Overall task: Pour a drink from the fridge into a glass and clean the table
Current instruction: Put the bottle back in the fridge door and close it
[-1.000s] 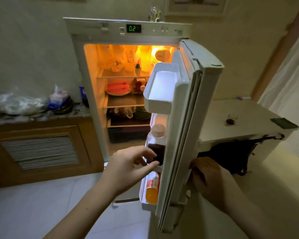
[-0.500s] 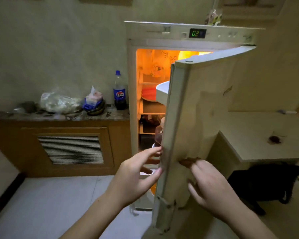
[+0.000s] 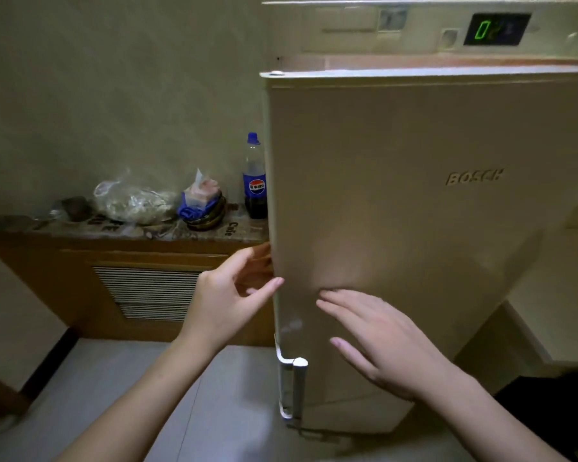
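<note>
The cream fridge door [image 3: 414, 211] fills the right half of the view and stands almost shut, with only a thin lit gap along its top. My left hand [image 3: 234, 295] is at the door's left edge, fingers apart and touching it, holding nothing. My right hand [image 3: 381, 338] lies flat against the door's front with its fingers spread. A cola bottle [image 3: 255, 178] with a blue cap and a little dark drink stands on the counter [image 3: 121, 231] just left of the fridge. No glass shows.
On the patterned counter over a wooden cabinet lie a clear plastic bag [image 3: 131, 203] and a tissue pack on a stack of dishes [image 3: 204, 205]. A pale table [image 3: 554, 295] juts out at right with a dark bag [image 3: 554, 415] beneath it. Grey floor lies below.
The fridge door has swung from wide open to almost shut, hiding the shelves and door bottles. Both hands followed it, the right going flat on its front. The view shifted left.
</note>
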